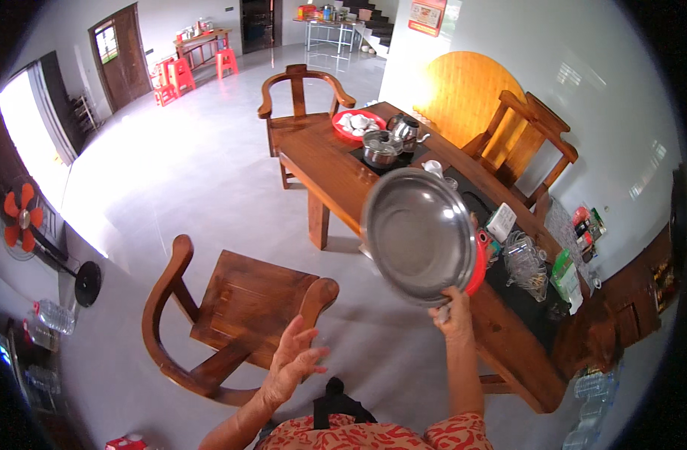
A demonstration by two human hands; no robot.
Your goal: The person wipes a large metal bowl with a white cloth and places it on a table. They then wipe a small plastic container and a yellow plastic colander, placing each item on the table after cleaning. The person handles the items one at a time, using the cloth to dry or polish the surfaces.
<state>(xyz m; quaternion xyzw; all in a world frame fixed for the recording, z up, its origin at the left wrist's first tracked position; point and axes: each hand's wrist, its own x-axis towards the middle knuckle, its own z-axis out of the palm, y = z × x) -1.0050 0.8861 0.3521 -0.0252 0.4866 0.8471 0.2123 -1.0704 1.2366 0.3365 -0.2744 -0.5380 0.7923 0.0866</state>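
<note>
The right hand (pixel 454 313) is gripping the near rim of a round stainless-steel basin (pixel 418 234), tilting it above the long wooden table (pixel 336 172), while the left hand (pixel 292 361) is hovering open and empty near the wooden armchair (pixel 238 315), so steadying the basin's left rim looks needed next.

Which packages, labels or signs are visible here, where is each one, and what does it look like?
Wall sign: red and cream rectangle, high on the white wall.
Green packet: green and white, near the table's right end.
White box: small and flat, on the table behind the steel basin held by the right hand.
</note>
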